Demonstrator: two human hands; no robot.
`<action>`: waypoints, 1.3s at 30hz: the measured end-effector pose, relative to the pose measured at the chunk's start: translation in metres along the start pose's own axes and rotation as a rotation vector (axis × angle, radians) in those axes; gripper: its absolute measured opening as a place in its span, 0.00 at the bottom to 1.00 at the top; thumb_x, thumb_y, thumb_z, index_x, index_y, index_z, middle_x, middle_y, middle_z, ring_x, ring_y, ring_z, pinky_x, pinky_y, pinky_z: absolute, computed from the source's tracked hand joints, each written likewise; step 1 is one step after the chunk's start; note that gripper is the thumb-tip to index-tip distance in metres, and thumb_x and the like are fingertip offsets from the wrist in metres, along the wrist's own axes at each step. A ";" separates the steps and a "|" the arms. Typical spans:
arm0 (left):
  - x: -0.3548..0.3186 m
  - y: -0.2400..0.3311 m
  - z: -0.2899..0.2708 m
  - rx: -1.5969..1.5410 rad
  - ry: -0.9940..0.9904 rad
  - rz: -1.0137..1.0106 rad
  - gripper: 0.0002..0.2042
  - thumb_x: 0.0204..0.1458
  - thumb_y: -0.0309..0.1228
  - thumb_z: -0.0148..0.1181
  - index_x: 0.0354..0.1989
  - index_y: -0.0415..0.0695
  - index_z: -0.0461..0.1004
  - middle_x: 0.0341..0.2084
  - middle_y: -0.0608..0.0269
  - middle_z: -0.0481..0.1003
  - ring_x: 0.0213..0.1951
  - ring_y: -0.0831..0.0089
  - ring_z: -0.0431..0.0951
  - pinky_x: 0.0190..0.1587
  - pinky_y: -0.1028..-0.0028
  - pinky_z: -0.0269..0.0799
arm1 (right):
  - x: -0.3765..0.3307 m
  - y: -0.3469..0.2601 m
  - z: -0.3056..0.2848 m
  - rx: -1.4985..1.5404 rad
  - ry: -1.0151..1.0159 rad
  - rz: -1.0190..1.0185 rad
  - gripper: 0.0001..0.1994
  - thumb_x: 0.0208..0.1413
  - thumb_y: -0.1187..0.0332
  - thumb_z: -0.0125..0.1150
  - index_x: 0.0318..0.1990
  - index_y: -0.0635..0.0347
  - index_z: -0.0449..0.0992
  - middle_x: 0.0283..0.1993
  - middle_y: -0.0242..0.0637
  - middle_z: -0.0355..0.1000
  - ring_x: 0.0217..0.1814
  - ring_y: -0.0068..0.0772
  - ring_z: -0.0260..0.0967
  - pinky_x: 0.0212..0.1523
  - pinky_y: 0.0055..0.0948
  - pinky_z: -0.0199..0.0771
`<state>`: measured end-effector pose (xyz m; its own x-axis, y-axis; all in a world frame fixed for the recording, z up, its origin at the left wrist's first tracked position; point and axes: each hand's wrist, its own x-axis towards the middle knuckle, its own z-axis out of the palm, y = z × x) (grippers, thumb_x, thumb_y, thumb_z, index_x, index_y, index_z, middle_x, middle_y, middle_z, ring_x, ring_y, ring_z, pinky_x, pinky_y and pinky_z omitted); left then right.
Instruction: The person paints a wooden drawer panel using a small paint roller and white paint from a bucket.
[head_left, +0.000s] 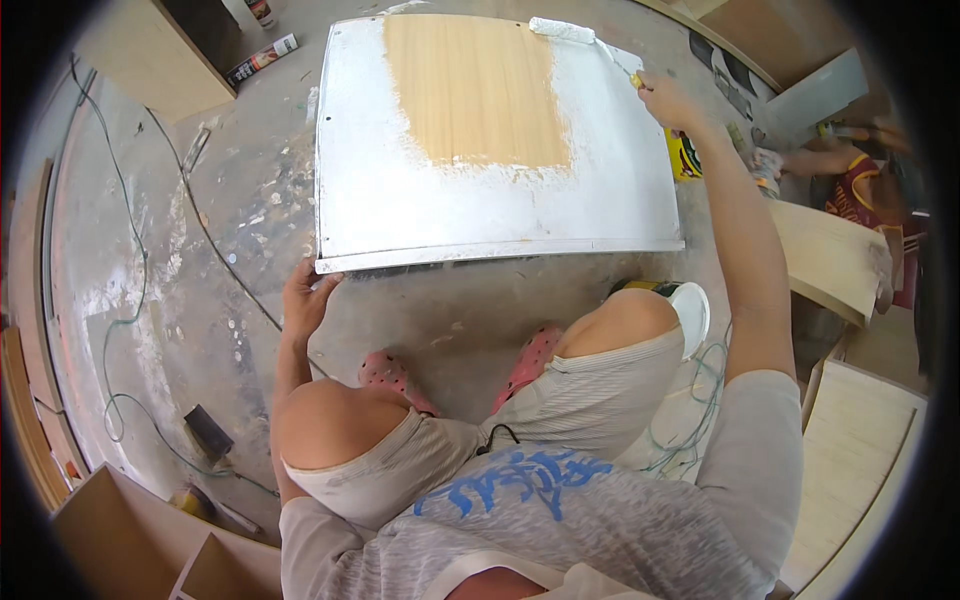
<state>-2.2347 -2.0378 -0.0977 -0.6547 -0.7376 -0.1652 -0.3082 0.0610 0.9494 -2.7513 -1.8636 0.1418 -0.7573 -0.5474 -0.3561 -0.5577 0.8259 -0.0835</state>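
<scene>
A wide wooden panel (pixel 450 215) lies in front of my knees, mostly coated in white paint. Bare wood (pixel 475 90) shows in a patch from its far edge to past the middle. My right hand (pixel 668 100) is closed around the yellow handle of a paint roller (pixel 562 31). The white roller head rests at the panel's far edge, just right of the bare patch. At the near left corner, my left hand (pixel 308 300) grips the panel's edge, thumb against its front; some of its fingers are hidden.
A white bucket (pixel 690 315) stands beside my right knee, partly hidden. Green cable (pixel 120 322) trails over the stained floor at left. A tube (pixel 263 58) lies by a wooden cabinet (pixel 150 55). Another person (pixel 860 190) works at right beside a wooden board (pixel 820 255).
</scene>
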 end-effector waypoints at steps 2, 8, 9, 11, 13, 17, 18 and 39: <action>0.005 0.003 0.006 -0.019 -0.023 0.006 0.13 0.50 0.22 0.63 0.45 0.38 0.72 0.37 0.64 0.78 0.41 0.77 0.76 0.47 0.75 0.70 | 0.017 0.063 0.010 -0.066 0.087 -0.209 0.22 0.59 0.65 0.45 0.61 0.59 0.64 0.43 0.57 0.71 0.42 0.55 0.72 0.40 0.41 0.75; 0.007 0.006 -0.006 0.090 -0.052 -0.075 0.15 0.49 0.22 0.65 0.46 0.39 0.73 0.36 0.66 0.79 0.41 0.79 0.76 0.45 0.75 0.71 | -0.145 0.124 0.042 -0.088 0.029 -0.299 0.24 0.56 0.68 0.54 0.61 0.55 0.65 0.43 0.53 0.72 0.45 0.50 0.71 0.48 0.35 0.69; 0.007 0.010 -0.012 0.138 -0.048 -0.076 0.15 0.48 0.22 0.65 0.45 0.40 0.73 0.36 0.66 0.79 0.40 0.80 0.76 0.45 0.75 0.71 | -0.177 0.120 0.035 -0.111 -0.098 -0.173 0.25 0.54 0.71 0.56 0.62 0.53 0.65 0.43 0.51 0.73 0.43 0.48 0.71 0.48 0.34 0.69; 0.012 0.013 -0.010 0.163 -0.039 -0.099 0.15 0.47 0.21 0.66 0.45 0.40 0.74 0.35 0.66 0.79 0.39 0.80 0.76 0.44 0.76 0.71 | -0.213 0.159 0.036 0.066 -0.101 -0.129 0.26 0.51 0.76 0.57 0.60 0.51 0.68 0.38 0.46 0.74 0.37 0.40 0.71 0.44 0.32 0.69; 0.014 0.028 -0.001 0.239 -0.038 -0.110 0.14 0.44 0.21 0.67 0.41 0.40 0.76 0.34 0.66 0.80 0.37 0.81 0.76 0.42 0.76 0.72 | -0.220 0.216 0.024 0.144 -0.065 -0.158 0.25 0.50 0.78 0.57 0.58 0.51 0.70 0.36 0.44 0.73 0.35 0.36 0.70 0.42 0.31 0.69; 0.011 0.042 0.002 0.370 -0.001 -0.087 0.15 0.42 0.23 0.69 0.41 0.40 0.76 0.32 0.65 0.80 0.36 0.81 0.76 0.41 0.76 0.71 | -0.163 0.181 -0.003 0.129 -0.136 -0.180 0.24 0.48 0.82 0.56 0.54 0.52 0.74 0.32 0.40 0.73 0.34 0.25 0.67 0.39 0.28 0.69; 0.010 0.035 0.001 0.373 0.024 -0.100 0.15 0.42 0.23 0.69 0.41 0.40 0.76 0.32 0.65 0.80 0.36 0.81 0.76 0.41 0.76 0.71 | -0.138 0.164 -0.009 0.063 -0.124 -0.324 0.23 0.48 0.81 0.56 0.54 0.53 0.74 0.32 0.39 0.73 0.33 0.26 0.67 0.39 0.28 0.69; 0.011 0.009 0.006 0.207 0.071 -0.053 0.21 0.40 0.29 0.72 0.43 0.38 0.75 0.34 0.60 0.80 0.37 0.75 0.78 0.43 0.73 0.71 | -0.169 0.200 0.026 0.199 -0.179 -0.219 0.25 0.47 0.80 0.58 0.56 0.51 0.73 0.34 0.33 0.73 0.37 0.24 0.67 0.42 0.26 0.69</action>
<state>-2.2484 -2.0414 -0.0922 -0.5860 -0.7884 -0.1873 -0.4810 0.1525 0.8633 -2.7256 -1.6026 0.1610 -0.5456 -0.6966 -0.4659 -0.6099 0.7113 -0.3493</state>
